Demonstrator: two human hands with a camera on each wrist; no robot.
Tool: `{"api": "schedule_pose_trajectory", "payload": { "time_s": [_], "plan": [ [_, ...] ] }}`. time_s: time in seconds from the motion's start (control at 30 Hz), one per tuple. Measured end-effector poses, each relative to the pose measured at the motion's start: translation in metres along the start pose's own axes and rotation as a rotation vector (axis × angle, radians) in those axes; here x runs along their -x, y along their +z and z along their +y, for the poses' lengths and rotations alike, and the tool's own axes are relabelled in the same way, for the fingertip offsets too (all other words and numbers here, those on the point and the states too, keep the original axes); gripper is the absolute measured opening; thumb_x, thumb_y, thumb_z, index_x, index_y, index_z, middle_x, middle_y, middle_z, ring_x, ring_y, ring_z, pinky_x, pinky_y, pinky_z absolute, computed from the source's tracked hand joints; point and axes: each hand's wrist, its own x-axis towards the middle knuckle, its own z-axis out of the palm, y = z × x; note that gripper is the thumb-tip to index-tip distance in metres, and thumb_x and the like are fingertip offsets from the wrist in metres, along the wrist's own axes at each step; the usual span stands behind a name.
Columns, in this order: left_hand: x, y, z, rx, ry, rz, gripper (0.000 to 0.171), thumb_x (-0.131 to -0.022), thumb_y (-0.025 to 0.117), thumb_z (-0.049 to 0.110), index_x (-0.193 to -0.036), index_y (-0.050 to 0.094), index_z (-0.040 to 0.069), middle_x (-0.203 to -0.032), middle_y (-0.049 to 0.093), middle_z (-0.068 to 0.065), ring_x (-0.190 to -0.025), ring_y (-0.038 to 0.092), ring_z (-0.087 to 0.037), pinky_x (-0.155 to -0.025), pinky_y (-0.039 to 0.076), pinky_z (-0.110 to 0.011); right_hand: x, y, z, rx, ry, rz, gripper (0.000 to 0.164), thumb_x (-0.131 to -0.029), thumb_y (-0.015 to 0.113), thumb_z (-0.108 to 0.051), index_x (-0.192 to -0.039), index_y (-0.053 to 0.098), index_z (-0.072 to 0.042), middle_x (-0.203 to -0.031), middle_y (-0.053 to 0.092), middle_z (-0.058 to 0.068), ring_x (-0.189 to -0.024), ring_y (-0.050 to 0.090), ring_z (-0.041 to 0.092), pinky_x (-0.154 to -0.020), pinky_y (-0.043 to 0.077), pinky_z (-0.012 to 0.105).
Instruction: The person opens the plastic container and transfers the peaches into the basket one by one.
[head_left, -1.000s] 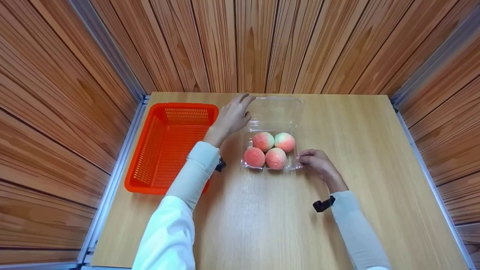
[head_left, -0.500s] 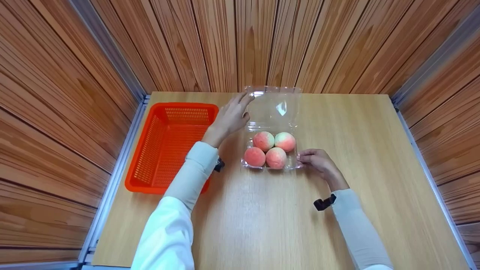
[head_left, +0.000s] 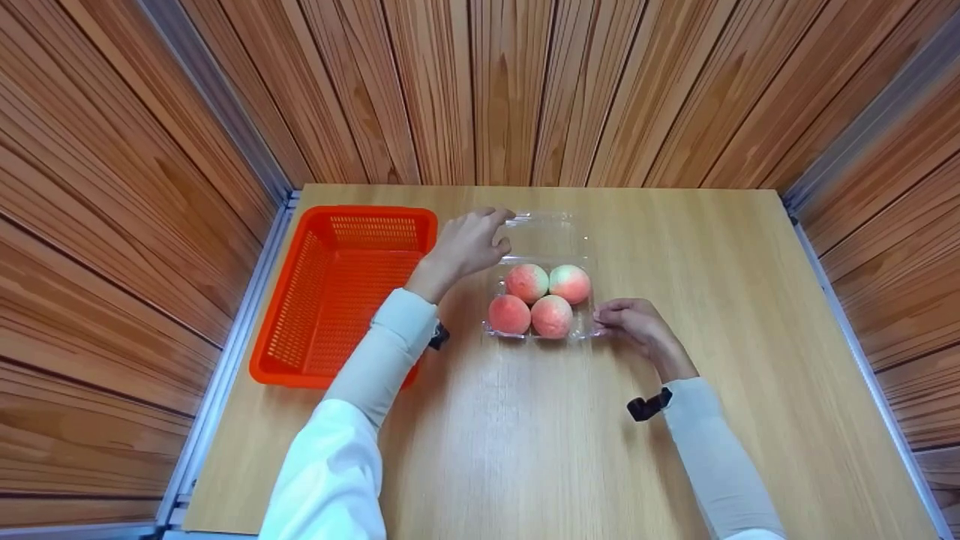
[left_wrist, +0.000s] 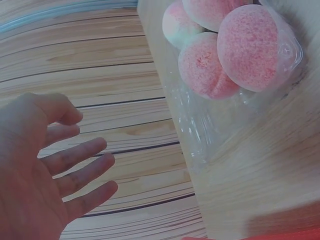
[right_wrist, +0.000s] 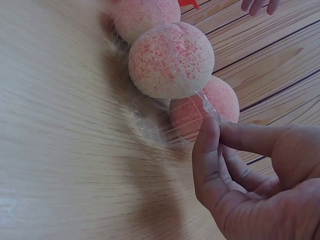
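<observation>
Between the spread left hand [head_left: 471, 244] and right hand [head_left: 634, 326] pinching its edge sits a clear peach box [head_left: 551, 259].

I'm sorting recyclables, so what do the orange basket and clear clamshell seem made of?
The orange basket is probably satin moulded plastic: even colour, regular slots. The clear clamshell looks like thin, glossy plastic: the table shows through, and its edges glint. Which plastic, I can't tell.
</observation>
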Motion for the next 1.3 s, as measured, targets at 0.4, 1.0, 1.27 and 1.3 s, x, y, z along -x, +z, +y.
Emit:
{"api": "schedule_pose_trajectory", "payload": {
  "time_s": [0.4,1.0,1.27,1.3],
  "plan": [
    [0.011,0.001,0.006,-0.046,0.048,-0.026,0.055,-0.099,0.068,0.040,-0.149,0.060,0.018,-0.146,0.066,-0.011,-0.121,0.070,-0.031,-0.100,0.061,-0.046,0.001,-0.001,0.000,0.038,0.022,0.008,0.036,-0.103,0.066,-0.006,-0.134,0.062,0.012,-0.105,0.073,0.006,-0.089,0.072,0.012,-0.095,0.063,0.033],
    [0.021,0.007,0.015,-0.114,0.082,-0.100,0.066,-0.098,0.069,0.045,-0.157,0.052,0.024,-0.162,0.052,-0.009,-0.136,0.061,-0.034,-0.107,0.055,-0.058,0.002,-0.002,0.002,0.025,0.010,-0.007,0.038,-0.104,0.062,-0.003,-0.138,0.058,0.014,-0.111,0.074,0.012,-0.088,0.072,0.011,-0.102,0.061,0.038],
    [0.027,0.019,0.014,-0.122,0.134,-0.106,0.064,-0.098,0.068,0.045,-0.156,0.054,0.020,-0.156,0.057,-0.010,-0.132,0.063,-0.034,-0.103,0.058,-0.054,0.001,-0.002,0.003,0.034,0.012,-0.003,0.038,-0.105,0.061,-0.004,-0.138,0.058,0.013,-0.114,0.074,0.014,-0.089,0.072,0.010,-0.102,0.060,0.038],
    [0.028,0.021,0.014,-0.121,0.136,-0.110,0.065,-0.098,0.068,0.045,-0.156,0.054,0.020,-0.155,0.058,-0.010,-0.133,0.062,-0.033,-0.104,0.058,-0.054,0.001,-0.002,0.003,0.034,0.012,-0.002,0.038,-0.104,0.062,-0.004,-0.138,0.058,0.013,-0.114,0.074,0.014,-0.090,0.072,0.010,-0.102,0.060,0.037]
  ]
}}
